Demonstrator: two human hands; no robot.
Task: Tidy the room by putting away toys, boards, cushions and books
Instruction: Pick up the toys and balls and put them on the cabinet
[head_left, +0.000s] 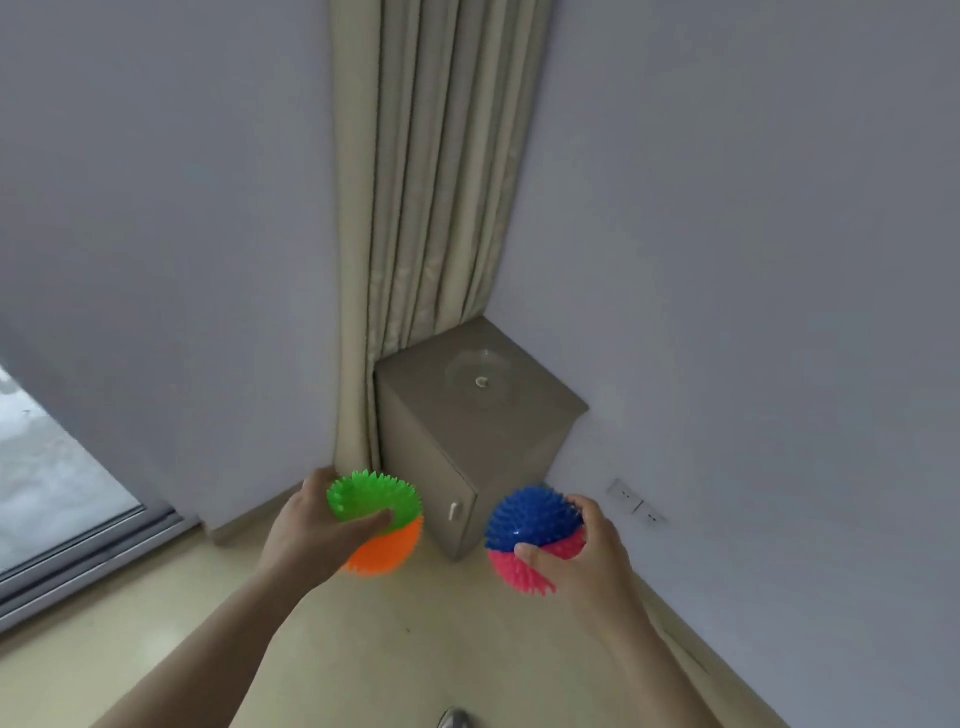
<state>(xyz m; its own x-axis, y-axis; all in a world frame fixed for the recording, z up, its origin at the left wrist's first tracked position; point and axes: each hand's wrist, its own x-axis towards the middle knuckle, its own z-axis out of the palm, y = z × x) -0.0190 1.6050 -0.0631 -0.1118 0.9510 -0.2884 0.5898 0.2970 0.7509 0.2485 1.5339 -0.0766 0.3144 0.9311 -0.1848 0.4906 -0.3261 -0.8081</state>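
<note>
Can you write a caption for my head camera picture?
Left hand holds green-orange spiky ball; right hand holds blue-pink one.

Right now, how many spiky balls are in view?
2. The green-orange ball is in the left hand, the blue-pink ball in the right hand, both held above the floor before the cabinet. Others may lie out of frame.

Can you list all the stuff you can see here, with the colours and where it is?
green and orange spiky ball: one, in the left hand
blue and pink spiky ball: one, in the right hand
cabinet: one, grey-brown, door shut, in the corner
curtain: one, beige, hanging behind the cabinet
wall sockets: white, low on the right wall
glass door: far left
left hand: one, gripping its ball
right hand: one, gripping its ball
</note>
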